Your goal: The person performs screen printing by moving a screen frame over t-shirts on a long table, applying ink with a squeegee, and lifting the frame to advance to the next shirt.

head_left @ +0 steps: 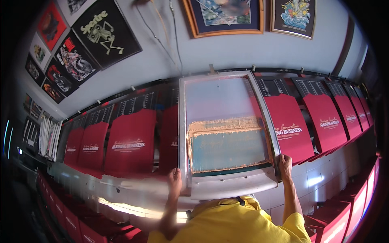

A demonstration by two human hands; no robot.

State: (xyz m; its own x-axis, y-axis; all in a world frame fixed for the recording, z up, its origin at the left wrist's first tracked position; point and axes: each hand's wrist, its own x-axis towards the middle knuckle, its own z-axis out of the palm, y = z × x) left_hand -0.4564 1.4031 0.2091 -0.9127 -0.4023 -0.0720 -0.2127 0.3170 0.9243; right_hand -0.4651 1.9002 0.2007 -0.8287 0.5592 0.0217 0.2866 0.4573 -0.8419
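Note:
A silkscreen printing frame (183, 117) with pale metal edges lies before me, over the row of shirt boards. Thick orange-tan ink (225, 125) runs in a band across its mesh (221, 97), and more ink lines the near edge of the blue-green area. My left hand (175, 180) is closed at the frame's near left side. On the opposite side, my right hand (285, 164) is closed around the right edge. Whatever lies directly beneath the screen is mostly hidden by it.
Red printed shirts (129, 139) lie on black boards to the left, with more shirts (326, 121) to the right. A rail (279, 71) runs behind them along the wall. Other red shirts (336, 218) hang or lie behind me on both sides. Framed pictures (227, 32) hang above.

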